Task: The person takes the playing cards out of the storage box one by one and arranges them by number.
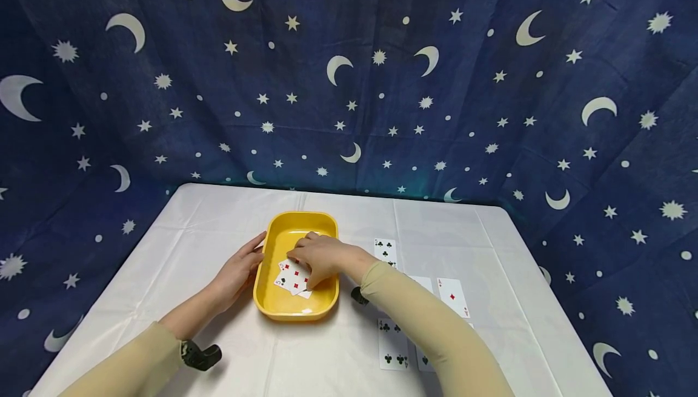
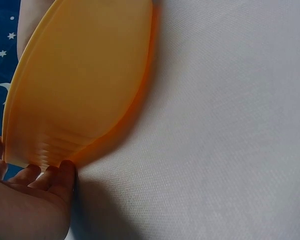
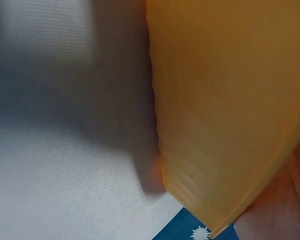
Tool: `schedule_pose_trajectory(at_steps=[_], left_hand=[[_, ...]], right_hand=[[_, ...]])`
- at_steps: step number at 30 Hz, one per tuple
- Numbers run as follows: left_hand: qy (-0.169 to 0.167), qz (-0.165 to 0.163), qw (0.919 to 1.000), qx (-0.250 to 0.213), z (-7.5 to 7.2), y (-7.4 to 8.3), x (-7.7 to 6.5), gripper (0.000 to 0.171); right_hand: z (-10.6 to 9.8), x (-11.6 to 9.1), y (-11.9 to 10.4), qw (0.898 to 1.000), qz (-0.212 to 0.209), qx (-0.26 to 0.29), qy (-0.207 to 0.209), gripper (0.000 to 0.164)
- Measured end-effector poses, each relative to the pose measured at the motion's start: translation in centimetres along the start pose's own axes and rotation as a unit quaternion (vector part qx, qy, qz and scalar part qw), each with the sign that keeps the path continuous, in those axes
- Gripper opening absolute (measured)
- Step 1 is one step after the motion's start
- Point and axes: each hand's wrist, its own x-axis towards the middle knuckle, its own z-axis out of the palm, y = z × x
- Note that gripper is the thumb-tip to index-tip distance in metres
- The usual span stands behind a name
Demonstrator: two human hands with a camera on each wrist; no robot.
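Observation:
A yellow tray with rounded corners sits on the table. Inside it lie several overlapping playing cards, face up, with red diamonds and a black spade showing. My right hand reaches over the tray's right rim and grips at the cards, fingers at the far edge and thumb at the near one; part of the cards is hidden under it. At the tray's left side, my left hand touches the outer wall. The left wrist view shows its fingertips against the tray's wall.
Right of the tray, playing cards lie face up on the white tablecloth: a five of clubs, a four of clubs and an ace of diamonds. Others are partly under my right sleeve. A star-patterned blue curtain hangs behind.

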Motion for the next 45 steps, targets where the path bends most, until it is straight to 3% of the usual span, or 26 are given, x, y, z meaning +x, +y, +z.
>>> schedule_pose_trajectory(at_steps=[10,16,26,45], left_hand=[[0.000,0.001,1.0000,-0.004,0.0,0.0,0.1,0.064],[-0.002,0.000,1.0000,-0.004,0.0,0.0,0.0,0.064],[0.000,-0.004,1.0000,0.002,0.1,0.3,0.0,0.065],[0.004,0.007,0.9999,0.009,0.1,0.4,-0.1,0.066]], right_hand=[[0.2,0.0,-0.1,1.000,0.009,-0.004,0.006,0.068],[0.2,0.0,-0.1,1.000,0.008,-0.002,0.013,0.067],[-0.2,-0.6,-0.1,0.999,0.006,0.021,0.028,0.080],[-3.4,-5.1,1.7,0.994,0.029,0.055,0.095,0.082]])
